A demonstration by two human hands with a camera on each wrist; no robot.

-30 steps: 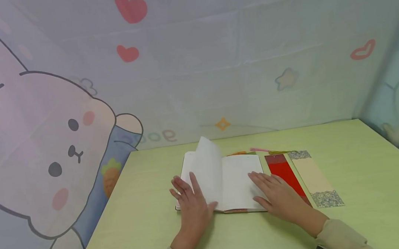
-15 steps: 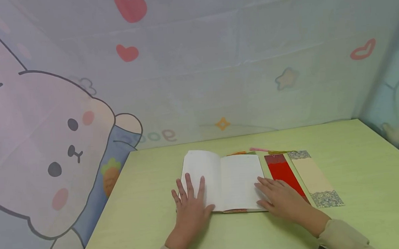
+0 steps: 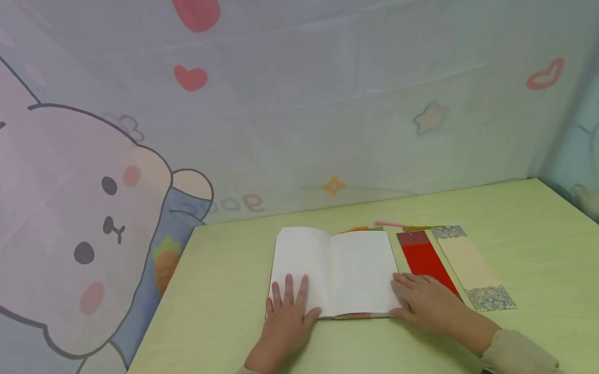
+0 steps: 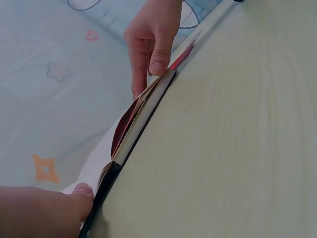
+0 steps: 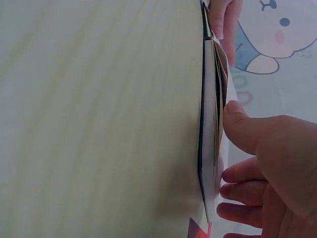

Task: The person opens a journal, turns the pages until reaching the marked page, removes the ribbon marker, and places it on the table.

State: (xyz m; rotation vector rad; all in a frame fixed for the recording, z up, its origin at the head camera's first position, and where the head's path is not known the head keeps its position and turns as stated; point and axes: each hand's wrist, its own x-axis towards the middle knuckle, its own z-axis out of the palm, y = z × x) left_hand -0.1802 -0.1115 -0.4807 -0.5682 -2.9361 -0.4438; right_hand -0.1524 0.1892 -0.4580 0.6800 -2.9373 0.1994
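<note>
A notebook (image 3: 363, 268) lies spread on the table, its white lined pages facing up. My left hand (image 3: 287, 324) rests on the lower part of the left page with its fingers spread. At the right page's outer edge, my right hand (image 3: 427, 304) touches the paper with fingertips and thumb (image 5: 237, 119); its fingers are slightly bent. The left wrist view shows the stacked page edges (image 4: 141, 121) and a dark red piece (image 4: 124, 131) among them. Right of the notebook lies a red bookmark (image 3: 428, 259), partly covered by my right hand.
A beige bookmark (image 3: 476, 263) with blue lace-patterned ends lies beside the red one. Behind the notebook show an orange tassel (image 3: 356, 229), a pink tassel (image 3: 388, 224) and an olive tassel (image 3: 422, 227). A printed cloth (image 3: 297, 126) hangs behind the green table (image 3: 209, 302).
The raised page has come down flat on the left side. My left hand has flattened and slid slightly toward me. My right hand has moved outward to the right page's edge.
</note>
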